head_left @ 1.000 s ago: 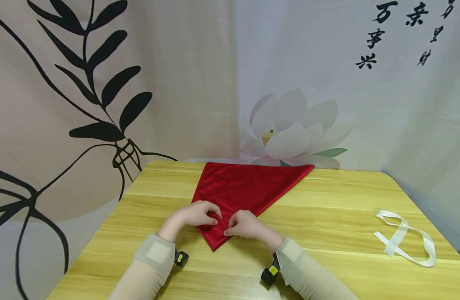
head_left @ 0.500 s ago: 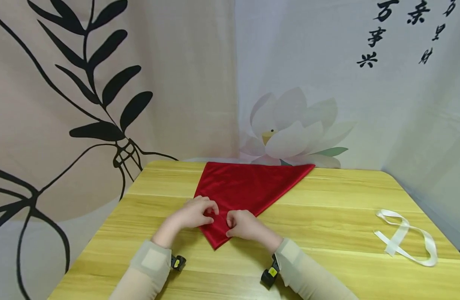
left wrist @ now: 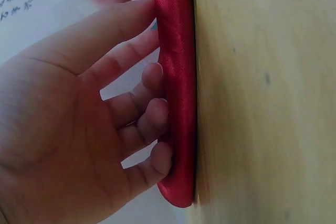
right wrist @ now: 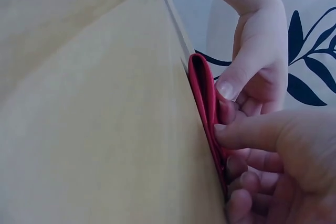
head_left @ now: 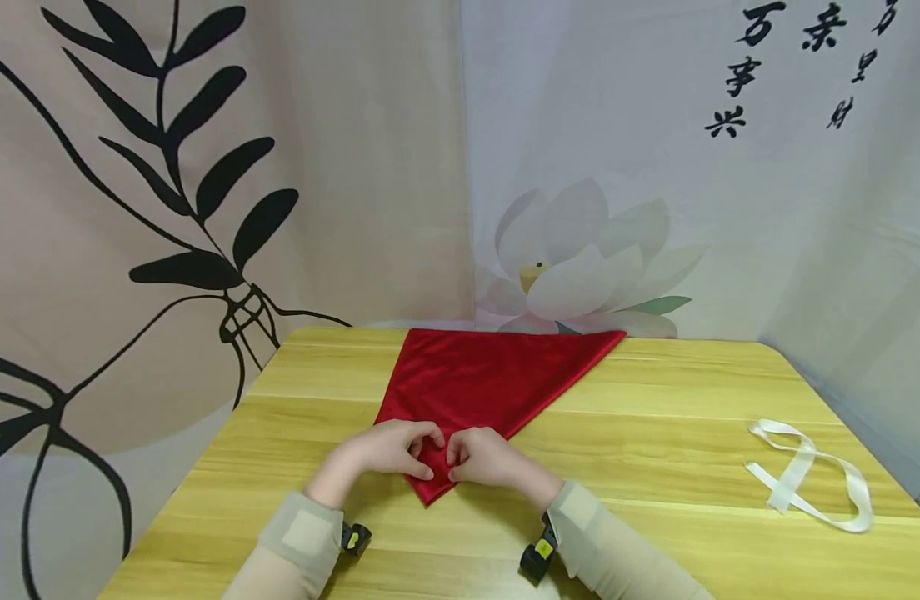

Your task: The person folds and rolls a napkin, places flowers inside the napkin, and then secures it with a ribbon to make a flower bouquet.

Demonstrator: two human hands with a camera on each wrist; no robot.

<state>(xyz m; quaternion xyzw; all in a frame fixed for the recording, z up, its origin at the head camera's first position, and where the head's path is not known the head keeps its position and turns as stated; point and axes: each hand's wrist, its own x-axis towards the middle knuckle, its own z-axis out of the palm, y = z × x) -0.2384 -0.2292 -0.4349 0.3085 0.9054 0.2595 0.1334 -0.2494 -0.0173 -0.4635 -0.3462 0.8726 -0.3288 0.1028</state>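
A folded, shiny red cloth (head_left: pixel 490 371) lies on the wooden table, its narrow corner toward me. My left hand (head_left: pixel 388 448) is over the left side of that corner. Its thumb and forefinger are apart, and its bent fingertips (left wrist: pixel 156 113) rest on the cloth (left wrist: pixel 178 85). Close by on the right is my right hand (head_left: pixel 490 458), fingers bent, with the thumb tip touching the cloth. In the right wrist view, rounded folded layers of cloth (right wrist: pixel 200 80) show at the edge, beside the left hand (right wrist: pixel 257 77) and the right hand (right wrist: pixel 299 156).
A looped white ribbon (head_left: pixel 812 475) lies toward the right side of the wooden table (head_left: pixel 655 442). Behind the table hangs a pale curtain (head_left: pixel 385 167) printed with black leaves, a lotus and writing. Small black cameras (head_left: pixel 537 560) are strapped at both wrists.
My left hand has shifted toward the near corner of the cloth, and its thumb and forefinger have spread. A small raised fold seen between the hands earlier has flattened. The right hand has barely moved.
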